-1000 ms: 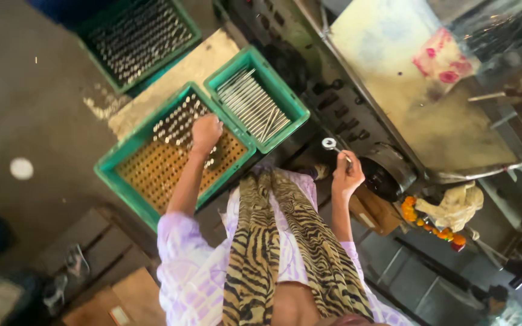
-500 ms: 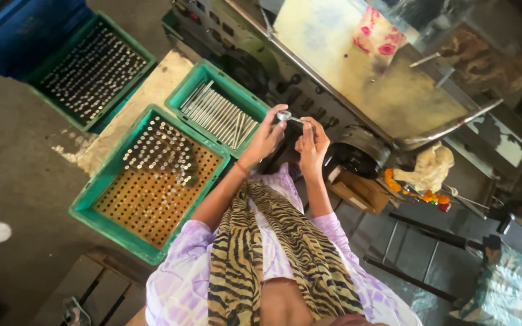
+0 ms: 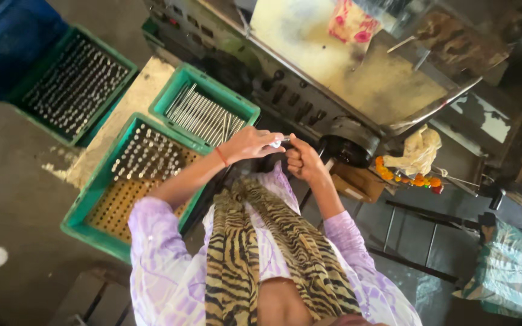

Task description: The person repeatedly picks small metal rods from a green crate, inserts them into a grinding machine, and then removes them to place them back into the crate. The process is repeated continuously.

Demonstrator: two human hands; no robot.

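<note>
- We see both hands meeting in front of the chest: the left hand point(image 3: 248, 145) and the right hand point(image 3: 302, 160) are closed together on 1 small shiny metal piece point(image 3: 278, 142).
- The metal piece sits between the 2 hands, pinched at the left hand's fingertips and touching the right hand's curled fingers; it looks short and its long axis appears to run left to right, from one hand to the other, though it is too small for us to be sure of its shape.
- Neither hand is nearer than the other; both are on the piece, with the left wrapped over it from the left and the right closed as a fist just beside it.
- Left of the hands stand 3 green crates. The near crate point(image 3: 86, 208) holds upright pins in a perforated board, filled only at its far part. The middle crate point(image 3: 170, 99) holds long metal rods lying side by side. The far-left crate point(image 3: 28, 102) is full of upright pins.
- Ahead and to the right is a grimy machine point(image 3: 309, 96) with a dark round part point(image 3: 348, 145) just past the right hand.
- The floor is bare concrete point(image 3: 25, 175), and a plastic-wrapped bundle point(image 3: 509, 271) lies at the far right.
</note>
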